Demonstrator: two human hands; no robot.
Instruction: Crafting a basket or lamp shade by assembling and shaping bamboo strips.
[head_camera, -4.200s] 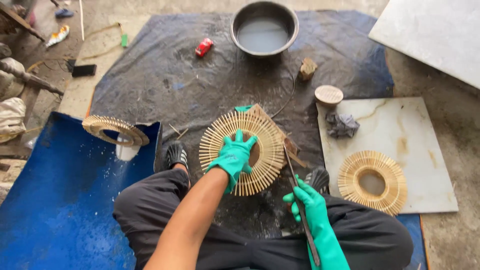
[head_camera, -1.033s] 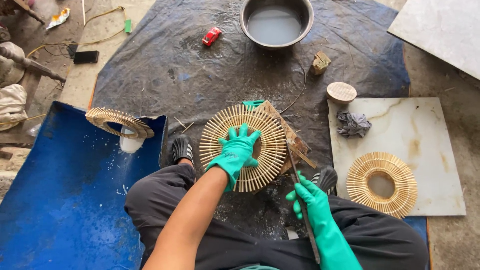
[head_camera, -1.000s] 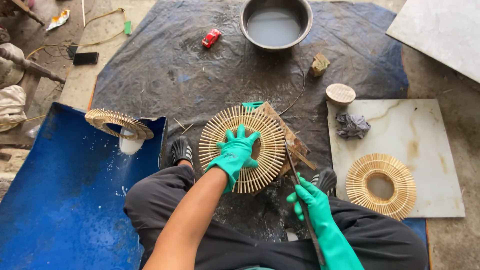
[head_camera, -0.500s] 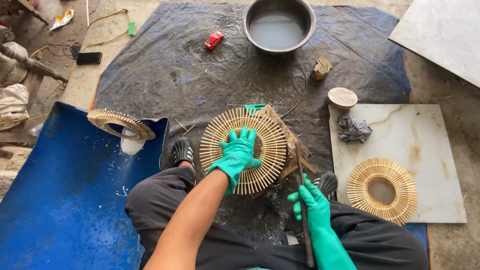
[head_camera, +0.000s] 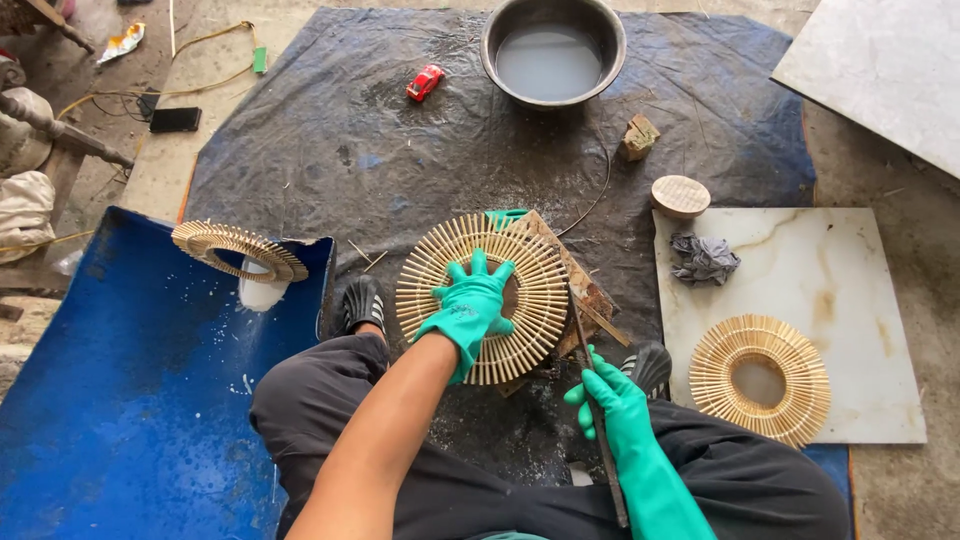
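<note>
Pale bamboo sticks fan into a round ring (head_camera: 482, 297) lying on the dark tarp (head_camera: 330, 130); the green-gloved left hand (head_camera: 468, 310) presses spread-fingered on its middle, while the right hand (head_camera: 612, 405) beside it grips a thin rod (head_camera: 597, 410).

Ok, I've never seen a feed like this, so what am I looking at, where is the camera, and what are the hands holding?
There is no machine: a seated person works with two hands in green gloves. The single camera is worn on the person's head and looks down past the knees. The left hand presses flat on a round ring of bamboo sticks lying on a wooden board. The right hand grips a long thin blade at the ring's edge. All this sits on a dark tarp. A metal bowl of cloudy water stands farther off, a second ring lies on a pale stone slab, and a third rests on a blue sheet.
</note>
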